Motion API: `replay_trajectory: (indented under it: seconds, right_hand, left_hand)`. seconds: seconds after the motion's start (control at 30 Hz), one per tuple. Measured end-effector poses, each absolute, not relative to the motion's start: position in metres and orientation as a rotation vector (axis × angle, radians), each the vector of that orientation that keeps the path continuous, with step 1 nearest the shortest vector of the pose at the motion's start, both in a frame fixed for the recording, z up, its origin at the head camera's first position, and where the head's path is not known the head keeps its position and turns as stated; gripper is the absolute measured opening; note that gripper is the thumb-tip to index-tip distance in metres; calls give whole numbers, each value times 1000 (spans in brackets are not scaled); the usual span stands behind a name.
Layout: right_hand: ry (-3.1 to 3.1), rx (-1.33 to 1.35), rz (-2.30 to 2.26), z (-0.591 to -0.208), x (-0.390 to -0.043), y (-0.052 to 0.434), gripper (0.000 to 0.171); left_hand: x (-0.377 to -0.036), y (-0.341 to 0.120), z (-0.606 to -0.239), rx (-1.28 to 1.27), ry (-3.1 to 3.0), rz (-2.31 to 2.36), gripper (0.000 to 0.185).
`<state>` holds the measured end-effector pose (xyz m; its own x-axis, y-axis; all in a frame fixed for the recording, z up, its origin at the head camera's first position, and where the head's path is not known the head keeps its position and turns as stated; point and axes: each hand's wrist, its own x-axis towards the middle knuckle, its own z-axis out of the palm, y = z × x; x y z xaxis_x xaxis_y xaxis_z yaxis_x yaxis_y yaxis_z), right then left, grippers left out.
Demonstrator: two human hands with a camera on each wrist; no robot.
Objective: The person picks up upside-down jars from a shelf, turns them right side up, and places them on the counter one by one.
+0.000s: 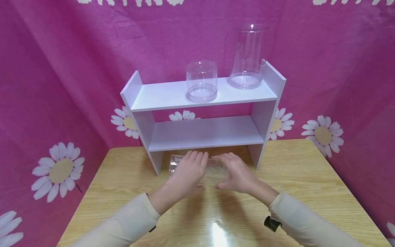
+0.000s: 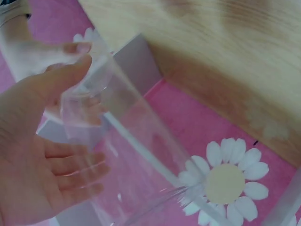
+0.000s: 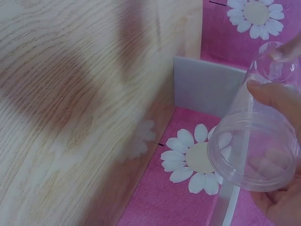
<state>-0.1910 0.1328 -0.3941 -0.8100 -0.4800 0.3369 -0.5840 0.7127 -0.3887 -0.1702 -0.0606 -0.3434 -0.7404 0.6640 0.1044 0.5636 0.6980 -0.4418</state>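
The head view shows a clear, see-through cylinder (image 1: 176, 163) lying sideways in both hands, just below the centre of the frame, before the lower opening of a white two-level shelf unit (image 1: 163, 94) on a pale wood-grain worktop (image 1: 296, 171). The left hand (image 1: 188, 173) has its grip round the cylinder, thumb on the near side and fingers beyond; the right hand (image 1: 237, 173) holds it likewise towards its right end. On the top board, a short clear round jar (image 1: 202, 80) stands near the middle and a tall clear cylindrical jar (image 1: 245, 56) upper right.
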Motion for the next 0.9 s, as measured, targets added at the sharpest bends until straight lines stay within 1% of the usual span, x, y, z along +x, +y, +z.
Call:
replay_trajectory:
  seconds: [0.07, 0.27, 0.5, 0.67, 0.8, 0.9]
  right_hand:
    - [-2695, 852, 704, -395, -190, 133, 82]
    - [-2690, 883, 695, -396, -187, 134, 85]
    - [-2650, 955, 734, -394, -186, 138, 100]
    - [-2647, 998, 867, -386, -191, 153, 107]
    - [-2585, 988, 889, -382, -197, 171, 105]
    - [-2551, 934, 890, -378, -201, 187, 100]
  left_hand:
    - [-171, -59, -348, -958, -2611, 619, 99]
    - [-174, -62, -360, -951, -2504, 628, 83]
    - [-178, -69, -365, -947, -2456, 545, 83]
    - [-182, -84, -373, -907, -2473, 321, 80]
    - [-183, -100, -385, -858, -2545, 76, 81]
    - [-183, -111, -394, -812, -2584, -119, 80]
